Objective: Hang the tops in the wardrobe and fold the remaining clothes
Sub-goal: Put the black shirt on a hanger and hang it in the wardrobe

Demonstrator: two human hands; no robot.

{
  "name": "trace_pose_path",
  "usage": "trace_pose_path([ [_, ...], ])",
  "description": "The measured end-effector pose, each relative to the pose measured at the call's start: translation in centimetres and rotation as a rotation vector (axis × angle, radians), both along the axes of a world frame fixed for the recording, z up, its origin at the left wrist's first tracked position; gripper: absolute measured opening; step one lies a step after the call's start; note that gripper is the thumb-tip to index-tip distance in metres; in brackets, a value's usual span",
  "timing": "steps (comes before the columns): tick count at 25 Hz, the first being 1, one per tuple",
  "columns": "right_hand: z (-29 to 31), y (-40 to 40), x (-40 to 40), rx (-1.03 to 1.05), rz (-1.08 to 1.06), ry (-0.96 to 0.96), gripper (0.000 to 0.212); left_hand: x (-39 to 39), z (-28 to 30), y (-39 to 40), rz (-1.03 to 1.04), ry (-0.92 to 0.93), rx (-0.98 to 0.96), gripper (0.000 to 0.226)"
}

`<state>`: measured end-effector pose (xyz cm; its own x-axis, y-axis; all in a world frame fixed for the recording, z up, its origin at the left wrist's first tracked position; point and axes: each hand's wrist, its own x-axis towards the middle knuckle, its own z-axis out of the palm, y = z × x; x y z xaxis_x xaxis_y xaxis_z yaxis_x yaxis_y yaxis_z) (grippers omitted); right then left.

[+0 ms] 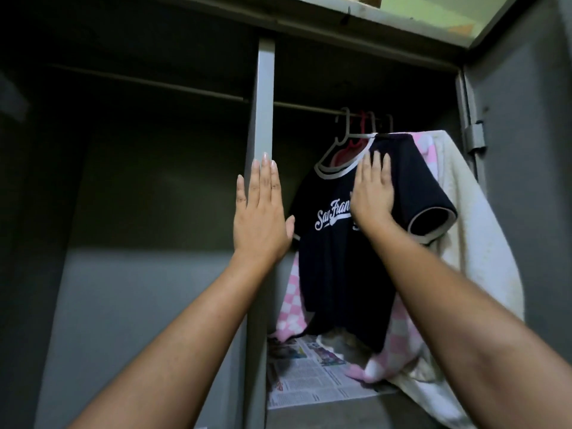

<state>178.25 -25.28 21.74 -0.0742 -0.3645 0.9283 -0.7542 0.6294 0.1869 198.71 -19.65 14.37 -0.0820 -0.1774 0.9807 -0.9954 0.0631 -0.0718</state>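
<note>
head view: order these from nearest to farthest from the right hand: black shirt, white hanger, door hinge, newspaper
1. black shirt: right hand lies flat on its chest.
2. white hanger: just above, up and left, on the rail.
3. door hinge: off to the right, on the wardrobe's edge.
4. newspaper: far below, on the wardrobe floor.

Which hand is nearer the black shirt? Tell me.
Right. The right hand lies flat on the black shirt; the left hand is beside it, against the wardrobe post.
</note>
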Motion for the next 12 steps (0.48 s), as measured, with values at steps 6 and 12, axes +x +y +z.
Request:
trace_pose_path([
  [6,-15.9,3.0,0.3,0.897,0.374,-0.618,0.061,4.4,-7.2,3.4,-0.350,0.182,0.369,0.091],
  [12,-19.1,12.5,2.0,0.759,1.043,-1.305,0.063,9.4,-12.4,8.1,-0.765,0.905,0.966,0.084],
])
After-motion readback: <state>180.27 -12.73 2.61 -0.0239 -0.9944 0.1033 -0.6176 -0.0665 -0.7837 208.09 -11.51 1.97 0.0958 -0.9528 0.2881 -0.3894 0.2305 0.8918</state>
